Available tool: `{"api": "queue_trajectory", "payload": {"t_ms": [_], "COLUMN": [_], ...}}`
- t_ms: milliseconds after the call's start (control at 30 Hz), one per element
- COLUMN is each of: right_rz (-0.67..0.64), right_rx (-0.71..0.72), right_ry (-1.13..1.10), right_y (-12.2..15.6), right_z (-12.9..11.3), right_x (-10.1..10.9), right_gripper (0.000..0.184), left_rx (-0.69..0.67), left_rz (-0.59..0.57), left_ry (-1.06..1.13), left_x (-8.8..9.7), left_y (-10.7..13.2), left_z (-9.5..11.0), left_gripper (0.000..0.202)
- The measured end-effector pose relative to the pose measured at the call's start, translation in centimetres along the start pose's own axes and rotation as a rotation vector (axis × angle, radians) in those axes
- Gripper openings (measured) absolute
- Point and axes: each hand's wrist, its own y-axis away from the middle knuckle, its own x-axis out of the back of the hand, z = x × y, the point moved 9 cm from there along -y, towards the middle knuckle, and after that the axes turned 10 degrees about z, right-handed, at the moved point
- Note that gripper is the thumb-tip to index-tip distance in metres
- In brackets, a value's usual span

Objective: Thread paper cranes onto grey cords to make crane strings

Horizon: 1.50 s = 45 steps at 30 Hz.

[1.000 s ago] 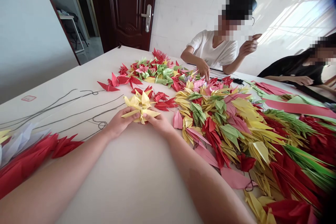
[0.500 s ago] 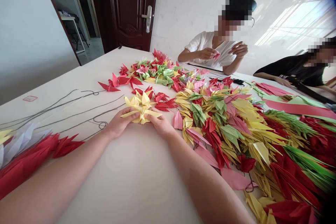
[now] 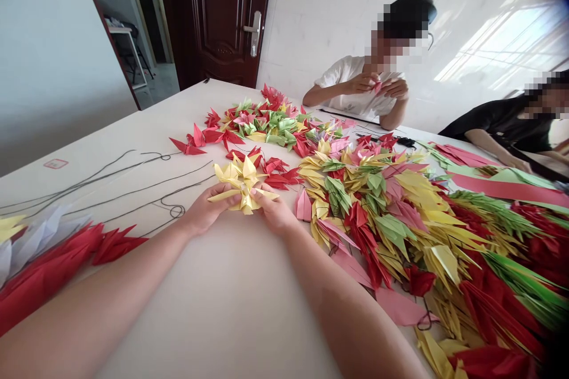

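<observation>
Both my hands are out over the white table, pinching one yellow origami paper crane (image 3: 246,196) between thumbs and fingers. My left hand (image 3: 205,208) grips its left side and my right hand (image 3: 274,208) its right side. Its pointed wings stick out sideways past the thumbs, and the fingers underneath are partly hidden. Just beyond lie more folded yellow papers (image 3: 226,172), close against the held one. Several red paper cranes (image 3: 275,174) rest past my right hand.
A large heap of red, yellow, green and pink folded papers (image 3: 373,189) spreads along the right. Black strings (image 3: 133,192) cross the table at left, near red and white folded papers (image 3: 53,254). Two people sit across, one holding a pink paper piece (image 3: 377,87).
My hands keep their hold on the yellow crane, with only slight movement. The view shifts a little. Opposite, the person in white has brought both hands together at the pink paper.
</observation>
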Motion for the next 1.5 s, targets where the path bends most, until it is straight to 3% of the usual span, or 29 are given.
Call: {"api": "queue_trajectory", "payload": {"t_ms": [400,600,833,1033,1500], "right_rz": [0.076,0.114,0.056,0.007,0.04], "right_rx": [0.026,0.047,0.055,0.042,0.038], "right_ry": [0.041,0.046,0.113,0.107,0.062], "right_y": [-0.1,-0.3,0.1,0.1,0.0], "right_z": [-0.3,-0.2,-0.6,-0.3,-0.1], "right_x": [0.5,1.1,0.5,0.1,0.4], "right_gripper": [0.028,0.029,0.028,0.027,0.025], "left_rx": [0.07,0.132,0.089,0.046,0.098], "left_rz": [-0.001,0.03,0.003,0.025,0.029], "left_ry": [0.07,0.131,-0.126,-0.17,0.013], "left_x": [-0.2,0.1,-0.9,-1.0,-0.4], "left_y": [0.0,-0.2,0.7,0.7,0.4], "left_z": [-0.7,-1.1,-0.7,-0.4,-1.0], "left_gripper": [0.019,0.026,0.039,0.032,0.025]}}
